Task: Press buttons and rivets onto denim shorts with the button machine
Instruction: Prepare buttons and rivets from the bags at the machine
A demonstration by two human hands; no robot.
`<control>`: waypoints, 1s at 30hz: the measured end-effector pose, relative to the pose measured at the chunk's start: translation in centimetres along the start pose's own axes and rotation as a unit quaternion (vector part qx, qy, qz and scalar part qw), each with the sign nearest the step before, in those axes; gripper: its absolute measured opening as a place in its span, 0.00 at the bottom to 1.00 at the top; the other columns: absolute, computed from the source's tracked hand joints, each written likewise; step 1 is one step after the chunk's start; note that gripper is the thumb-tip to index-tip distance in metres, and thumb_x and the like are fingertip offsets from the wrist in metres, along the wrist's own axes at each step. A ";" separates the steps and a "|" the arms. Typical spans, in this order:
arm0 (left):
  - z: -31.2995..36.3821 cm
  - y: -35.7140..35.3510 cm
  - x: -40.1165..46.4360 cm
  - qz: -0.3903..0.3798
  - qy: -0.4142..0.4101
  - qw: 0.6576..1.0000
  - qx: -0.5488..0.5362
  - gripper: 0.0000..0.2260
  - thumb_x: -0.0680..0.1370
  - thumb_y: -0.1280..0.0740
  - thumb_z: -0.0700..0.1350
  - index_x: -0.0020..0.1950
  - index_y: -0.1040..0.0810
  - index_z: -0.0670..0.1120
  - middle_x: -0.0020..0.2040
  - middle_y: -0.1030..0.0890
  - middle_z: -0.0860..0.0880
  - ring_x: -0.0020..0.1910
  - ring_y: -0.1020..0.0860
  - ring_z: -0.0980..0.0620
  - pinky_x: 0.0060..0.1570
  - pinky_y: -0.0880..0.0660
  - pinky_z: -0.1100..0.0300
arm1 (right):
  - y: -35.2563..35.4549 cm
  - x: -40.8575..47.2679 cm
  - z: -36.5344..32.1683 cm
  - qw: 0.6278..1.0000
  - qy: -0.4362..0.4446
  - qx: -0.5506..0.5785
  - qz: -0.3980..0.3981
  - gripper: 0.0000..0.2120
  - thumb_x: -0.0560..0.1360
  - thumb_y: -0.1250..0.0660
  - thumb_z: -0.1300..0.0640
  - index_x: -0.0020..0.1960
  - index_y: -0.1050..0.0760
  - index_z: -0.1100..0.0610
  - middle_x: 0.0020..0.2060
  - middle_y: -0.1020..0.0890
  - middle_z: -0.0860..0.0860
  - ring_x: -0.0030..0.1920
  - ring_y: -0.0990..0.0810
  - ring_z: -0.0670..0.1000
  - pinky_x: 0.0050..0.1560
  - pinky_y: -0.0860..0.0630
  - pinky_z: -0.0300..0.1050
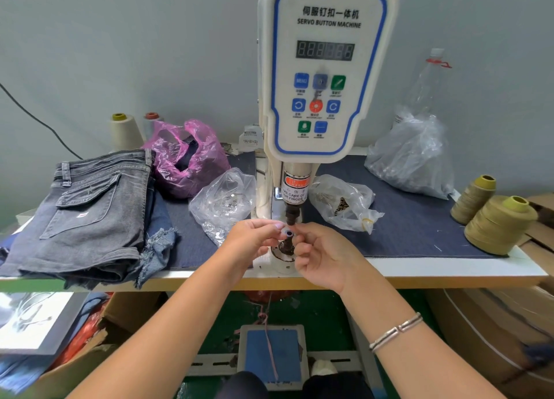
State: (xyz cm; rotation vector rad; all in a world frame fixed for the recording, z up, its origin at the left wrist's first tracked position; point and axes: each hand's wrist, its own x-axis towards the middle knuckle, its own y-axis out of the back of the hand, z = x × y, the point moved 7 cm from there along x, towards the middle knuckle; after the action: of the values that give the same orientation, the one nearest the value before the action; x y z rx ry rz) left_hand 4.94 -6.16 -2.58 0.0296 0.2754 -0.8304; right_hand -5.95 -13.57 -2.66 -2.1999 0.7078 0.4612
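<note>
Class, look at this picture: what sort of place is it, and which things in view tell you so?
Probably a garment workshop: a machine labelled "Servo Button Machine" stands on the table, folded denim shorts lie stacked beside it, and large cones of thread sit nearby.

Grey denim shorts (90, 206), pink bag (192, 158), olive thread cones (497, 224).

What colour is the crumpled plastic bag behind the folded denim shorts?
Translucent pink plastic bag, clearest in the head view.
</note>
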 end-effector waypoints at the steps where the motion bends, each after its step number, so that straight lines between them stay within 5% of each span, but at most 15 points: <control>1: 0.4 0.5 0.3 0.016 -0.016 0.999 0.039 0.03 0.77 0.30 0.44 0.45 0.17 0.49 0.36 0.16 0.53 0.34 0.23 0.60 0.36 0.31 0.66 | 0.1 0.1 -0.3 1.000 0.005 -0.011 -0.012 0.06 0.72 0.32 0.62 0.49 0.24 0.61 0.28 0.27 0.49 0.21 0.32 0.43 0.20 0.37 0.34; 5: 2.3 3.8 1.4 0.117 -0.112 0.960 0.227 0.07 0.77 0.32 0.43 0.43 0.19 0.54 0.38 0.18 0.59 0.39 0.23 0.62 0.38 0.32 0.66 | 0.8 0.6 -2.6 0.986 0.056 -0.154 -0.033 0.06 0.76 0.37 0.65 0.48 0.20 0.62 0.29 0.26 0.50 0.22 0.32 0.44 0.19 0.37 0.34; 8: 3.2 6.6 2.3 0.188 -0.146 0.907 0.346 0.09 0.78 0.37 0.42 0.49 0.19 0.54 0.49 0.19 0.53 0.40 0.22 0.50 0.41 0.26 0.56 | 2.1 1.8 -5.2 0.956 0.129 -0.261 0.021 0.14 0.77 0.40 0.65 0.43 0.16 0.56 0.28 0.26 0.49 0.22 0.34 0.45 0.19 0.39 0.35; 10: 3.6 8.4 3.0 0.237 -0.152 0.857 0.432 0.12 0.79 0.39 0.41 0.55 0.19 0.51 0.60 0.21 0.50 0.50 0.23 0.42 0.53 0.26 0.47 | 3.8 2.8 -6.5 0.939 0.165 -0.281 0.105 0.14 0.77 0.40 0.64 0.45 0.17 0.54 0.28 0.28 0.48 0.21 0.36 0.44 0.19 0.41 0.35; 14: 2.6 9.9 4.7 0.191 -0.118 0.800 0.556 0.14 0.81 0.42 0.43 0.63 0.22 0.51 0.66 0.24 0.51 0.65 0.33 0.45 0.62 0.36 0.49 | 5.7 4.7 -7.1 0.875 0.228 -0.392 0.169 0.13 0.80 0.42 0.62 0.47 0.20 0.51 0.30 0.28 0.49 0.25 0.33 0.44 0.22 0.37 0.34; 21: 3.5 9.0 4.7 0.140 -0.191 0.696 0.678 0.11 0.78 0.41 0.44 0.49 0.18 0.49 0.54 0.21 0.54 0.56 0.29 0.50 0.53 0.37 0.55 | 6.4 5.7 -6.6 0.818 0.314 -0.454 0.162 0.16 0.79 0.41 0.61 0.44 0.21 0.44 0.35 0.25 0.39 0.36 0.30 0.39 0.38 0.35 0.33; 30: 3.9 9.3 6.8 0.135 -0.117 0.670 0.720 0.14 0.81 0.44 0.48 0.63 0.23 0.58 0.56 0.19 0.55 0.61 0.26 0.51 0.56 0.38 0.54 | 6.7 5.6 -6.4 0.802 0.341 -0.465 0.156 0.14 0.79 0.41 0.62 0.47 0.21 0.45 0.39 0.23 0.39 0.38 0.28 0.39 0.41 0.32 0.33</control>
State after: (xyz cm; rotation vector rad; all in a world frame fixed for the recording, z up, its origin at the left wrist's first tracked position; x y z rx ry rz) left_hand 17.05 -5.31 -1.26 1.4287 -0.6963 -0.5526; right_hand -5.07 -24.05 -5.28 -3.2553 1.4793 0.1443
